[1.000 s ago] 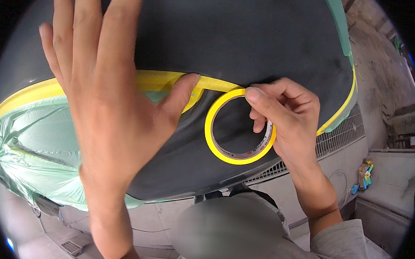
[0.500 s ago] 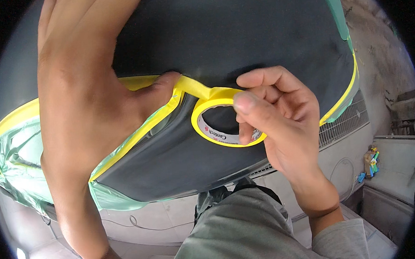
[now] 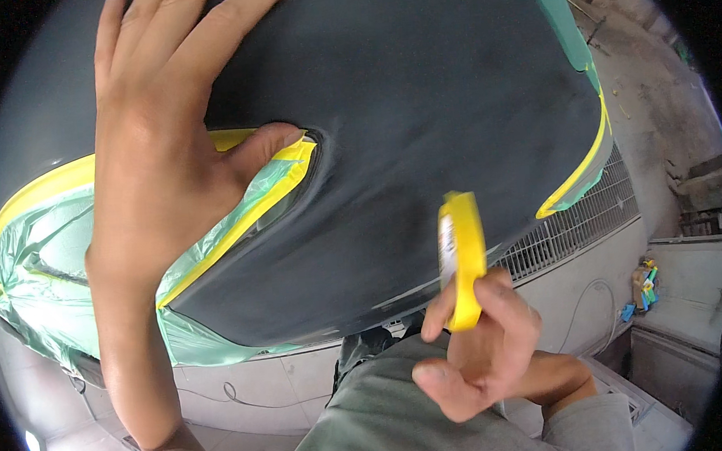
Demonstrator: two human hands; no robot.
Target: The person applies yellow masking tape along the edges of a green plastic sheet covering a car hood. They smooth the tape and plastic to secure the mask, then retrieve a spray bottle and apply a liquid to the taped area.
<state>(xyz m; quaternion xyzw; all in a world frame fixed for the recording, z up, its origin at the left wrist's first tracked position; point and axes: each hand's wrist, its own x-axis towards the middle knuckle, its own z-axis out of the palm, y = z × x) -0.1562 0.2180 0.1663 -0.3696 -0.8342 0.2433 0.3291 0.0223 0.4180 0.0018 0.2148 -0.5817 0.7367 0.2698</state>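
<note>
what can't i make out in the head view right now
All in the head view:
- Left hand: four fingertips cut off by the upper edge.
- Upper yellow tape strip: its middle stretch is hidden behind that hand.
- Yellow tape roll in the right hand: blurred and nearly edge-on, so its loose end is unclear.
- Colourful items at far right: too small to identify.

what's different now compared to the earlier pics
The right hand has drawn back toward the picture's lower edge, taking the yellow tape roll with it; the roll now shows edge-on, and no strip joins it to the dark panel any more. The left hand stays spread over the panel, thumb on the yellow tape.
</note>
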